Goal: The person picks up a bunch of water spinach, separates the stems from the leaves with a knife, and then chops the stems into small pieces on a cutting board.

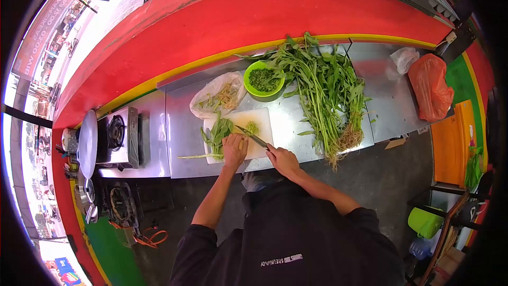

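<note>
On a white cutting board [261, 122], my left hand [235, 149] is closed over leafy green stalks [216, 133], whose leaves spread to its left. My right hand [282, 160] grips a knife [257, 139] by its handle, with the blade angled toward the fingers of my left hand. A small heap of chopped greens [252, 127] lies beside the blade. Behind the board stands a green bowl [255, 93] of chopped greens. Left of the bowl, a clear plastic bag [203, 94] holds root trimmings and leaf bits.
A large pile of leafy greens with roots [328, 95] covers the counter to the right. Farther right are a clear bag [405, 59] and a red plastic bag [429, 87]. A gas stove [119, 136] stands at the left, and a red wall [238, 16] borders the back.
</note>
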Available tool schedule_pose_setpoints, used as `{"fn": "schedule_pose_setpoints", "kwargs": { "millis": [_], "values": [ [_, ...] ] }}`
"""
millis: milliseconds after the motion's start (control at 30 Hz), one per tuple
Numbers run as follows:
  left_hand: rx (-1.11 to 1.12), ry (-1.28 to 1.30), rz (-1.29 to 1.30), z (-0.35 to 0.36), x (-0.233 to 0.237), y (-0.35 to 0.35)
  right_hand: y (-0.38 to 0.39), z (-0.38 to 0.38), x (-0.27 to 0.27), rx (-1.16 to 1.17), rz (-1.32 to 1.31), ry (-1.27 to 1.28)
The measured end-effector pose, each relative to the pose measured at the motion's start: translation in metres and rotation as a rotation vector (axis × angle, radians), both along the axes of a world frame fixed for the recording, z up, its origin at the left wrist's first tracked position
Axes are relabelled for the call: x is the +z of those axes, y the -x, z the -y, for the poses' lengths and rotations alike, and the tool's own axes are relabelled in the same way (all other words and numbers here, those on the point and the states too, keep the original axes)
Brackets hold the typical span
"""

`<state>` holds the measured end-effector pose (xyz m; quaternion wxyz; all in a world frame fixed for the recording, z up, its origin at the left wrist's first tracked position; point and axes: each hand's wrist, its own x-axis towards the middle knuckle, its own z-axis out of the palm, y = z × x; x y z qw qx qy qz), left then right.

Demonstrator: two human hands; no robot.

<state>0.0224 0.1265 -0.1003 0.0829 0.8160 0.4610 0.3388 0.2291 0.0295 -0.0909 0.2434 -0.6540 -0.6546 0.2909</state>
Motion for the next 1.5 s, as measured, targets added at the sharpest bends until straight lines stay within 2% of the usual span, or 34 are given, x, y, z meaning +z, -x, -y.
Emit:
{"fn": "schedule_pose_setpoints", "kwargs": {
  "millis": [167,267,467,600,767,833,867,967,1033,1167,1233,1367,1500],
  "values": [
    [-0.062,-0.006,-0.111,0.007,0.006,-0.001,-0.003,0.006,0.002,0.008,0.036,-0.007],
    [-0.186,0.007,-0.249,0.015,0.012,0.0,-0.003,0.008,0.0,0.016,0.061,-0.009],
    [-0.01,0.162,-0.337,-0.001,0.006,0.007,0.003,0.012,-0.003,0.0,0.044,-0.044],
    [-0.005,0.229,-0.306,-0.018,0.0,0.012,0.0,0.021,-0.002,-0.022,0.058,-0.036],
    [0.027,0.174,-0.225,-0.026,-0.004,0.005,-0.007,0.024,-0.004,-0.022,0.014,-0.036],
    [0.118,0.188,-0.032,-0.029,-0.008,0.005,-0.009,0.024,0.001,-0.094,-0.152,0.082],
    [0.15,0.122,-0.009,-0.028,-0.009,0.006,-0.008,0.024,-0.001,-0.087,-0.148,0.081],
    [0.126,0.182,-0.036,-0.02,-0.015,0.02,-0.005,0.026,0.0,-0.111,-0.281,0.03],
    [0.061,0.209,-0.077,-0.017,-0.026,0.03,-0.002,0.028,0.013,-0.103,-0.319,0.22],
    [-0.056,0.261,-0.067,-0.014,-0.05,0.037,0.007,0.035,-0.009,0.011,-0.288,0.174],
    [-0.031,0.223,-0.041,-0.014,-0.056,0.034,0.015,0.038,-0.01,-0.004,-0.117,0.174],
    [-0.024,0.248,-0.001,-0.014,-0.053,0.029,0.024,0.049,0.003,0.023,-0.081,0.121],
    [-0.039,0.211,-0.011,-0.016,-0.05,0.031,0.032,0.056,0.014,-0.046,-0.065,0.109]
  ]
}}
